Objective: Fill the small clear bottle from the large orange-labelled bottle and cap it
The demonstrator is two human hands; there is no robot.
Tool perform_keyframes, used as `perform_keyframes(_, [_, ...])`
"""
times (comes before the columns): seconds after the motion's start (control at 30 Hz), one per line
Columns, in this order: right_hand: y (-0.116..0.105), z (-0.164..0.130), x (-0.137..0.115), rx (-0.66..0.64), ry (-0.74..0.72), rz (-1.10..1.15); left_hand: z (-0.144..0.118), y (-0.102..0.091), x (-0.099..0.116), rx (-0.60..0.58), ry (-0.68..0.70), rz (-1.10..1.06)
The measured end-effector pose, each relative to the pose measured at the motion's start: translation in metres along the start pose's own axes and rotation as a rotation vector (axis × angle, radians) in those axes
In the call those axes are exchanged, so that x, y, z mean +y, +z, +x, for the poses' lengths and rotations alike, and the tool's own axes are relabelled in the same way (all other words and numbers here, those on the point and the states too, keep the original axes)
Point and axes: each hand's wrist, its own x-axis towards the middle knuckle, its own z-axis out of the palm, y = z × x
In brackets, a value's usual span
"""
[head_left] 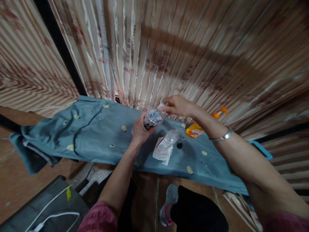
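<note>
My left hand (140, 129) is wrapped round a clear plastic cup (152, 120) with dark print on its side, held tilted above the cloth. At the cup's rim, my right hand (179, 105) pinches a small white wad (161, 105) that looks like tissue; its exact kind is unclear. Below the hands, a clear plastic bottle (172, 137) lies on a crumpled white tissue (158, 155). Beside the bottle is a small black cap (180, 146). An orange pump bottle (192, 131) stands partly hidden behind my right forearm.
A blue-green patterned cloth (94, 138) covers the long narrow surface. Striped curtain-like sheeting (154, 42) hangs behind it. At lower left sits a dark box-like surface (55, 206) with a white cable (51, 201). A blue-edged object (262, 149) lies at the right.
</note>
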Motion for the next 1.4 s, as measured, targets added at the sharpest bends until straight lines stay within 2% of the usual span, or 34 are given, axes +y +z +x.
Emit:
perform_keyframes(0.3, [0.007, 0.006, -0.007, 0.091, 0.049, -0.102, -0.003, 0.000, 0.004, 0.007, -0.016, -0.046])
perform_keyframes(0.53, [0.014, 0.010, -0.022, 0.152, 0.109, -0.115, -0.005, 0.004, 0.005, 0.007, -0.116, -0.097])
perform_keyframes(0.7, [0.019, 0.002, -0.026, 0.234, 0.134, -0.002, -0.002, 0.003, 0.004, 0.003, -0.138, -0.134])
perform_keyframes(0.83, [0.027, -0.029, -0.008, 0.424, 0.150, 0.199, -0.003, 0.006, 0.000, -0.025, -0.190, -0.160])
perform_keyframes(0.93, [0.050, -0.062, 0.012, 0.583, 0.168, 0.419, -0.004, 0.009, -0.005, -0.011, -0.220, -0.188])
perform_keyframes(1.03, [0.088, -0.092, 0.027, 0.688, 0.233, 0.646, -0.003, 0.011, -0.011, -0.015, -0.262, -0.199])
perform_keyframes(1.2, [0.151, -0.122, 0.029, 0.778, 0.309, 0.929, -0.003, 0.007, -0.019, -0.020, -0.252, -0.245])
perform_keyframes(1.3, [0.168, -0.130, 0.026, 0.821, 0.328, 1.028, -0.004, 0.003, -0.022, -0.003, -0.223, -0.239])
perform_keyframes(1.4, [0.174, -0.133, 0.027, 0.846, 0.329, 1.098, -0.006, -0.002, -0.024, 0.010, -0.170, -0.216])
